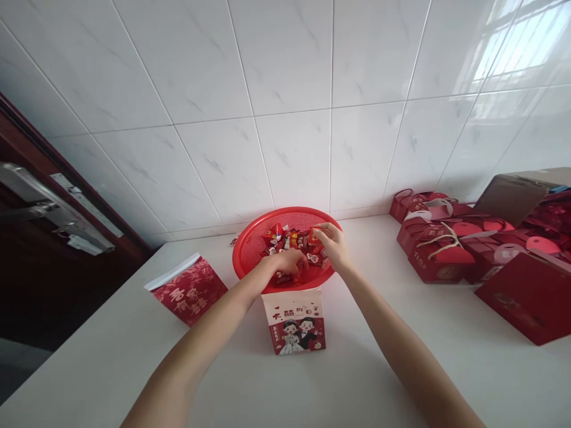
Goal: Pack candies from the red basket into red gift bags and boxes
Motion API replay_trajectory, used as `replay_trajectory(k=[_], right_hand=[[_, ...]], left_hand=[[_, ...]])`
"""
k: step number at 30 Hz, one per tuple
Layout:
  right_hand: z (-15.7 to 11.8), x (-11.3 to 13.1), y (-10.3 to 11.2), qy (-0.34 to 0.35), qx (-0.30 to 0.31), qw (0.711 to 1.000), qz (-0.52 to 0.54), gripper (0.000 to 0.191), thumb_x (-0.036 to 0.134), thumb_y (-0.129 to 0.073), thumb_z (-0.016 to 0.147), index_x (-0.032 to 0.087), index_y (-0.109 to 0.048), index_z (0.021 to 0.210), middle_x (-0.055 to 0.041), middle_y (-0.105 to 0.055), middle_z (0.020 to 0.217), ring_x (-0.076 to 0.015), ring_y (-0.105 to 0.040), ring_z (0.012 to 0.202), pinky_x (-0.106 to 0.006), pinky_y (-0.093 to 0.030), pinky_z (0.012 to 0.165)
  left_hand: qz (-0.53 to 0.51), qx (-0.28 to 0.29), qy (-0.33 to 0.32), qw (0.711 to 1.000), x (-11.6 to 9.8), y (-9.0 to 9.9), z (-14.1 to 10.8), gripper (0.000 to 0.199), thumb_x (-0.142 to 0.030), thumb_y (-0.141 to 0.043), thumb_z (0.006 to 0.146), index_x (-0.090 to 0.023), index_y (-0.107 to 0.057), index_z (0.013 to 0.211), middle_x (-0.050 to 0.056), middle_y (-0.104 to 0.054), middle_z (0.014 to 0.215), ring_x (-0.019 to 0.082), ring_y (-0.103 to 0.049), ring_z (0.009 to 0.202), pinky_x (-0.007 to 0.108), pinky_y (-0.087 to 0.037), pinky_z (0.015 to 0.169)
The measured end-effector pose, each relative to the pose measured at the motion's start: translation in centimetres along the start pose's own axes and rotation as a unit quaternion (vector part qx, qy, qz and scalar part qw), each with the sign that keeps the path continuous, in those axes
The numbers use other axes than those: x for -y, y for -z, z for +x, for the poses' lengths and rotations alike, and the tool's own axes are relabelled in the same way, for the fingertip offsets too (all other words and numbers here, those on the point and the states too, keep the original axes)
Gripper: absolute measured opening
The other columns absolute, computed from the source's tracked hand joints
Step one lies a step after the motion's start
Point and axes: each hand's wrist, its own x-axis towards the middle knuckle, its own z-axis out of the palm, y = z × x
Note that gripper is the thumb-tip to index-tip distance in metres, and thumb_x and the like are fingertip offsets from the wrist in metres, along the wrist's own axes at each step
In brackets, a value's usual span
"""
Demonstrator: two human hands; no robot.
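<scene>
A red plastic basket [241, 261] with a perforated wall holds several wrapped candies [294, 240] in red and gold. My right hand [333, 242] is over the basket's right side, pinching a small red candy packet [314, 238] between thumb and fingers. Down among the candies is my left hand [289, 261], its fingers curled together; what lies in them is mostly hidden. Just in front of the basket, between my forearms, stands a small paper gift bag [297, 324], cream above and red below, with a cartoon bridal couple.
Left of the basket is a red paper bag [191, 291] with a white top edge. Several red gift boxes [439, 249], one tied with twine, stand at right beside a carton [508, 199]. A tiled wall [294, 160] backs the white tabletop [366, 368]; a door handle [40, 202] is at left.
</scene>
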Motion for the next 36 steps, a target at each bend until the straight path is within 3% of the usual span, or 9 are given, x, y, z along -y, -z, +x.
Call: replay_trajectory(k=[5, 8, 15, 19, 22, 26, 30, 36], right_hand=[[0.0, -0.1, 0.0, 0.002, -0.011, 1.000, 0.004, 0.033, 0.049, -0.073, 0.070, 0.022, -0.060, 0.082, 0.0004, -0.066, 0.070, -0.0181, -0.063, 0.070, -0.032, -0.053, 0.067], [0.1, -0.1, -0.1, 0.008, -0.012, 1.000, 0.013, 0.032, 0.049, -0.074, 0.069, 0.023, -0.061, 0.081, 0.0000, -0.066, 0.070, -0.0192, -0.063, 0.072, -0.033, -0.053, 0.068], [0.3, 0.0, -0.1, 0.017, -0.020, 0.999, 0.029, 0.027, 0.046, -0.073, 0.070, 0.023, -0.061, 0.078, 0.0004, -0.066, 0.070, -0.0188, -0.063, 0.071, -0.031, -0.052, 0.065], [0.4, -0.2, 0.0, 0.024, -0.022, 0.999, 0.031, 0.026, 0.045, -0.072, 0.071, 0.023, -0.061, 0.078, 0.0002, -0.066, 0.070, -0.0188, -0.063, 0.071, -0.032, -0.051, 0.066], [0.4, -0.3, 0.1, 0.031, -0.023, 0.999, 0.034, 0.026, 0.046, -0.072, 0.072, 0.023, -0.062, 0.079, 0.0000, -0.065, 0.071, -0.0192, -0.063, 0.072, -0.033, -0.051, 0.068], [0.6, -0.5, 0.1, 0.027, -0.027, 0.999, 0.032, 0.025, 0.044, -0.073, 0.071, 0.022, -0.062, 0.078, 0.0000, -0.066, 0.072, -0.0181, -0.062, 0.071, -0.032, -0.051, 0.068], [0.7, -0.8, 0.2, 0.016, -0.037, 0.997, 0.059, 0.026, 0.043, -0.074, 0.070, 0.022, -0.063, 0.081, 0.0008, -0.066, 0.072, -0.0170, -0.062, 0.071, -0.032, -0.052, 0.069], [0.8, -1.1, 0.3, 0.016, -0.041, 0.997, 0.063, 0.024, 0.043, -0.075, 0.072, 0.023, -0.066, 0.082, -0.0005, -0.068, 0.081, -0.0172, -0.065, 0.078, -0.032, -0.054, 0.074]], left_hand=[[0.019, 0.023, -0.013, 0.999, -0.1, 0.3, -0.1, 0.033, -0.006, -0.067, 0.063, -0.022, -0.078, 0.089, 0.001, -0.077, 0.089, 0.020, -0.069, 0.081, 0.023, -0.049, 0.064], [0.031, 0.008, -0.026, 0.999, -0.4, 0.4, -0.2, 0.033, -0.003, -0.064, 0.064, -0.022, -0.077, 0.087, 0.000, -0.077, 0.089, 0.019, -0.069, 0.081, 0.023, -0.049, 0.064], [0.065, -0.164, -0.040, 0.984, -0.4, 0.3, 0.6, 0.033, -0.005, -0.052, 0.078, -0.017, -0.077, 0.096, 0.009, -0.074, 0.107, 0.022, -0.067, 0.097, 0.029, -0.049, 0.087], [0.084, -0.205, -0.044, 0.974, 0.1, 0.2, 1.2, 0.039, -0.003, -0.045, 0.080, -0.015, -0.077, 0.099, 0.012, -0.074, 0.106, 0.024, -0.067, 0.096, 0.032, -0.050, 0.086], [0.098, -0.190, -0.078, 0.974, 0.0, -0.1, 1.5, 0.033, -0.007, -0.050, 0.083, -0.017, -0.077, 0.099, 0.010, -0.075, 0.105, 0.024, -0.067, 0.096, 0.032, -0.050, 0.087], [0.110, -0.128, -0.124, 0.978, -0.5, -0.7, 2.1, 0.027, -0.012, -0.063, 0.079, -0.022, -0.076, 0.100, 0.006, -0.076, 0.103, 0.024, -0.067, 0.100, 0.030, -0.049, 0.089], [0.099, -0.092, -0.116, 0.984, -0.4, -1.1, 2.4, 0.020, -0.014, -0.065, 0.079, -0.021, -0.077, 0.094, 0.005, -0.077, 0.096, 0.023, -0.069, 0.089, 0.028, -0.049, 0.079], [0.060, -0.084, -0.103, 0.989, -0.1, -1.3, 2.2, 0.008, -0.015, -0.067, 0.075, -0.020, -0.072, 0.079, 0.002, -0.076, 0.084, 0.018, -0.068, 0.073, 0.024, -0.045, 0.064]])
